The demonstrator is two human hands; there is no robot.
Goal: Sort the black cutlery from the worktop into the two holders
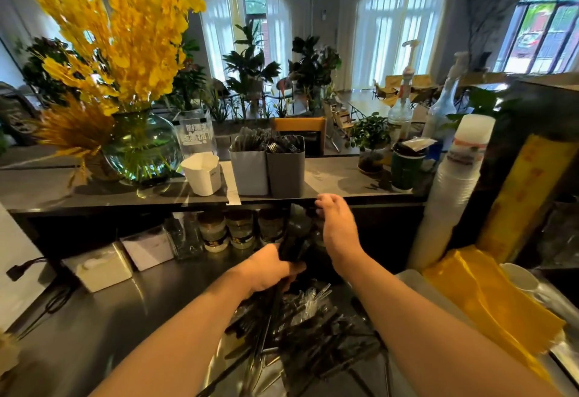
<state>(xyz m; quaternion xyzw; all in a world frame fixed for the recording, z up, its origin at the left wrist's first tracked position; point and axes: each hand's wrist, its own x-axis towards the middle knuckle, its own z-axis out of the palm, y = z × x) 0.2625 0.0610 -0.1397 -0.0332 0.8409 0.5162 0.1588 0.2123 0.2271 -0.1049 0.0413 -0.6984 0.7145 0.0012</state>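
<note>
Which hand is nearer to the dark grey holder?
Right. The right hand is just below the dark grey holder; the left hand is lower, gripping black cutlery.

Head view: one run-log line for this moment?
left hand grips cutlery bundle; right hand near shelf edge, grip unclear; light holder, dark holder part-filled; worktop pile unsorted

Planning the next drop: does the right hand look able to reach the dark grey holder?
Probably yes: the right hand is raised at the shelf edge, just below and right of the dark grey holder, with nothing between them. The left hand grips black cutlery.
</note>
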